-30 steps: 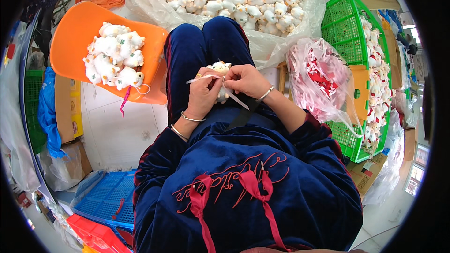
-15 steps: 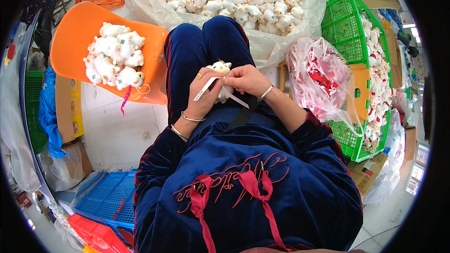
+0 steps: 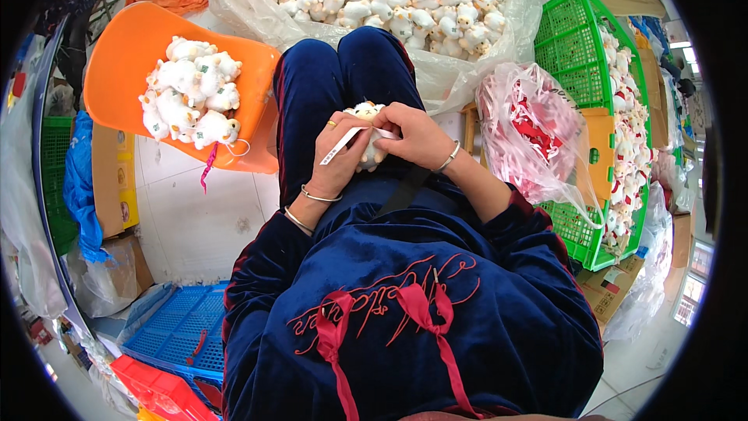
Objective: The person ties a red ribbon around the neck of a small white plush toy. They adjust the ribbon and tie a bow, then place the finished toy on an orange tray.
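Note:
A small white plush toy with orange-tipped ears rests in my lap between both hands. Around its neck area runs a white ribbon, whose printed end sticks out on the left. My left hand is closed on the ribbon and the toy's left side. From the right, my right hand pinches the ribbon at the toy's front, its fingertips close to the left ones. The knot or crossing of the ribbon is hidden under my fingers.
An orange chair at left bears a pile of plush toys. Ahead lies a big clear bag full of similar toys. At right are a plastic bag of red and white ribbons and a green crate holding ribboned toys.
My right hand has turned and its fingers have folded inward over the ribbon. The ribbon's right tail, which hung free toward the lower right, is now gathered at my right fingers.

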`<state>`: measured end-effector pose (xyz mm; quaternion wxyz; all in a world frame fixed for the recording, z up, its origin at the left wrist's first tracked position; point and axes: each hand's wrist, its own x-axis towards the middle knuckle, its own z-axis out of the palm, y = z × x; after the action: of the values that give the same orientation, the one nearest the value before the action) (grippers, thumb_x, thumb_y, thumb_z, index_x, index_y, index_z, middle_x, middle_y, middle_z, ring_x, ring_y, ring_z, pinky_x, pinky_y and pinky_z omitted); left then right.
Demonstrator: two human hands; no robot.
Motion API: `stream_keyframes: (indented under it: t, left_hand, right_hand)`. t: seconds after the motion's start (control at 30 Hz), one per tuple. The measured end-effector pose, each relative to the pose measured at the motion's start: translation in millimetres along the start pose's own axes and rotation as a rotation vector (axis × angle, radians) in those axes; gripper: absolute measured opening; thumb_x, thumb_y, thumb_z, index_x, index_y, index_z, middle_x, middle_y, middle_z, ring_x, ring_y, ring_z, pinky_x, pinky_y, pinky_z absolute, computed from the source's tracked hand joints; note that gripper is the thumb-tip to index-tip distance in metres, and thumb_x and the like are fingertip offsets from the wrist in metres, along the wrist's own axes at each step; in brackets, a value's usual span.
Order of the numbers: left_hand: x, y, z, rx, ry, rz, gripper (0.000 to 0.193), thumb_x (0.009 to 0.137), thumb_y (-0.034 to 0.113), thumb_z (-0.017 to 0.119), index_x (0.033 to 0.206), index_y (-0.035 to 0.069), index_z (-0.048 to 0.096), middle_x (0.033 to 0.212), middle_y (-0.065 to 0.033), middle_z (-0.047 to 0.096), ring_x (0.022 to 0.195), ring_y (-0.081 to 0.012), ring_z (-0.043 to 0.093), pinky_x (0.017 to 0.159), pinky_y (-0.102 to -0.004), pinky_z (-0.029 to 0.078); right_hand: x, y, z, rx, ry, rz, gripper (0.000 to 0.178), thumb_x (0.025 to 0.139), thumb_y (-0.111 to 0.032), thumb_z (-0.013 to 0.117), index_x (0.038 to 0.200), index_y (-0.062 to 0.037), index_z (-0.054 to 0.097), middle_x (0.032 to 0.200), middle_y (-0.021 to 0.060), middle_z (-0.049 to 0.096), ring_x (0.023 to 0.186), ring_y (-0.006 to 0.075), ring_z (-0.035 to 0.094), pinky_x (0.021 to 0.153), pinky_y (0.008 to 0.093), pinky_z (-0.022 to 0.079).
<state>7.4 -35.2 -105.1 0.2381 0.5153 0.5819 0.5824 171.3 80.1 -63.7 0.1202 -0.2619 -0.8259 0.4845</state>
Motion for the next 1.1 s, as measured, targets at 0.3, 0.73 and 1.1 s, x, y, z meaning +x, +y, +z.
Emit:
stream_keyframes:
  t: [0.3, 0.73, 1.1]
  left_hand:
    - [0.9, -3.3, -1.7, 0.001, -0.022, -0.005, 0.009, 0.089, 0.000, 0.076, 0.096, 0.001, 0.072, 0.095, -0.0093, 0.066, 0.084, -0.0193, 0.066, 0.075, -0.0292, 0.053]
    - [0.2, -6.0, -2.6, -0.006, -0.072, -0.097, 0.007, 0.088, 0.001, 0.072, 0.095, 0.003, 0.069, 0.093, -0.0053, 0.058, 0.077, -0.0133, 0.058, 0.068, -0.0261, 0.048]
    - [2.8, -0.1, -11.0, -0.185, -0.178, -0.177, 0.007, 0.090, 0.001, 0.071, 0.098, 0.003, 0.071, 0.099, -0.0040, 0.056, 0.088, -0.0136, 0.058, 0.080, -0.0257, 0.047]
  right_hand:
    - [3.6, 6.3, 7.4, 0.031, 0.081, 0.064, 0.018, 0.089, -0.017, 0.071, 0.098, -0.0019, 0.073, 0.085, 0.0146, 0.067, 0.077, 0.0285, 0.067, 0.072, 0.0371, 0.052]
    - [2.6, -3.1, 10.3, -0.133, 0.115, 0.042, 0.016, 0.087, -0.018, 0.070, 0.092, -0.0029, 0.068, 0.089, 0.0163, 0.068, 0.083, 0.0362, 0.068, 0.075, 0.0431, 0.054]
    - [3.1, 6.1, 17.3, -0.112, 0.245, 0.050, 0.014, 0.091, -0.016, 0.063, 0.094, -0.0018, 0.064, 0.085, 0.0214, 0.069, 0.081, 0.0417, 0.068, 0.073, 0.0480, 0.054]
